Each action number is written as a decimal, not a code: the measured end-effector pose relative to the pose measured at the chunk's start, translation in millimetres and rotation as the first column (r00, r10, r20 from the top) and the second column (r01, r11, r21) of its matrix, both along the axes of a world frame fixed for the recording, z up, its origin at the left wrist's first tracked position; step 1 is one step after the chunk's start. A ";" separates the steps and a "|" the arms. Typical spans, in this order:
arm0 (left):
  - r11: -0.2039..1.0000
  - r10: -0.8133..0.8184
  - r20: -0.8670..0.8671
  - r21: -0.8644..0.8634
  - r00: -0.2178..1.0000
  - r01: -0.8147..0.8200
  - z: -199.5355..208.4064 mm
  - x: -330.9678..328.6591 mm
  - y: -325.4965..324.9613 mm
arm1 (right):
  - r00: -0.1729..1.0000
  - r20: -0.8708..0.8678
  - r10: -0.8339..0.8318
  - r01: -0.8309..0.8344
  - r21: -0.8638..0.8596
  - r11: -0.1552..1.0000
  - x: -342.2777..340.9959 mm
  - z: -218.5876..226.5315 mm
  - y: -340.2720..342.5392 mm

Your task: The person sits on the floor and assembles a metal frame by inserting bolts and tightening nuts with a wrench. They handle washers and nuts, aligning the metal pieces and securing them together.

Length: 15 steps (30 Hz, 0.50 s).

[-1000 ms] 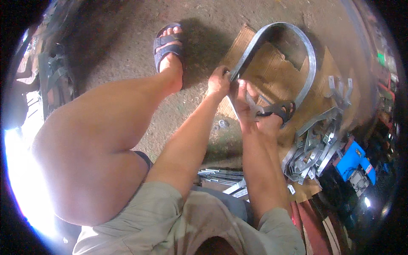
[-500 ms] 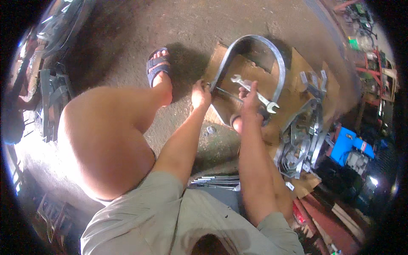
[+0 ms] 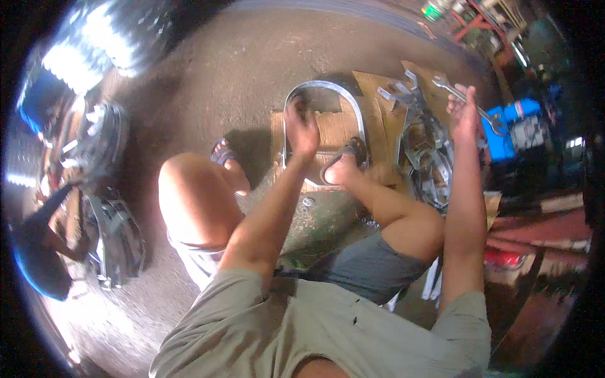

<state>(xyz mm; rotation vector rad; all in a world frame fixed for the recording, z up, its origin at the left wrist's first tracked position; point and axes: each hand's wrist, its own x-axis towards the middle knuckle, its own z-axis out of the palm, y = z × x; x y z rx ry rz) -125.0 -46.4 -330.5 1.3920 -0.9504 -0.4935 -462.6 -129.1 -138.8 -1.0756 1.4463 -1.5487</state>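
Note:
My right hand (image 3: 464, 114), raised at the right, is closed around a double open-ended wrench (image 3: 455, 92). Both wrench jaws stick out past the fingers, touching nothing visible. Blurred by motion, my left hand (image 3: 302, 129) is over the left side of a U-shaped metal band (image 3: 322, 84), its fingers stretched out; whether it touches the band is unclear. The band lies on brown cardboard (image 3: 331, 129), with a straight piece across its lower part. My sandaled right foot (image 3: 343, 165) rests within the lower right of the band.
Several bent metal brackets (image 3: 423, 154) lie piled right of the band. Beyond them stands a blue machine (image 3: 498, 140). Small round metal pieces (image 3: 308, 202) sit on the floor before the cardboard. At the left is a stack of metal parts (image 3: 113, 242).
My right hand has swung away rightward with the wrench, from over the band to above the bracket pile's far side. My left hand has left its grip at the band's side. The view has shifted.

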 end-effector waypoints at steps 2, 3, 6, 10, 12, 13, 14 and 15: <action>0.991 0.051 0.256 -0.129 0.965 -0.018 60.1 25.3 -20.1 | 0.997 0.067 -0.024 0.030 -0.094 0.995 -0.4 -5.5 26.2; 0.991 0.004 0.228 -0.132 0.974 0.027 102.1 27.1 -22.7 | 0.994 0.085 -0.061 0.069 -0.103 0.992 -8.6 -22.8 36.3; 0.939 -0.045 0.449 -0.285 0.892 0.191 195.6 44.0 -57.5 | 0.958 0.193 -0.211 0.210 0.027 0.977 -40.2 -81.1 35.1; 0.906 -0.184 0.646 -0.181 0.741 0.383 286.7 74.6 -70.0 | 0.923 0.185 -0.338 0.347 -0.020 0.937 18.4 -69.2 50.1; 0.869 -0.270 0.664 -0.144 0.697 0.473 309.5 68.8 -60.2 | 0.934 0.187 -0.303 0.310 -0.004 0.951 30.5 -48.3 57.6; 0.881 -0.247 0.703 -0.124 0.667 0.457 313.9 66.0 -57.1 | 0.935 0.196 -0.295 0.295 0.030 0.955 33.0 -47.8 57.1; 0.892 -0.228 0.738 -0.103 0.635 0.441 314.7 62.8 -55.6 | 0.936 0.203 -0.288 0.281 0.066 0.958 35.0 -48.3 57.5; 0.904 -0.208 0.771 -0.083 0.602 0.419 312.6 63.7 -54.1 | 0.926 0.295 -0.235 0.245 0.001 0.969 47.1 -34.7 67.4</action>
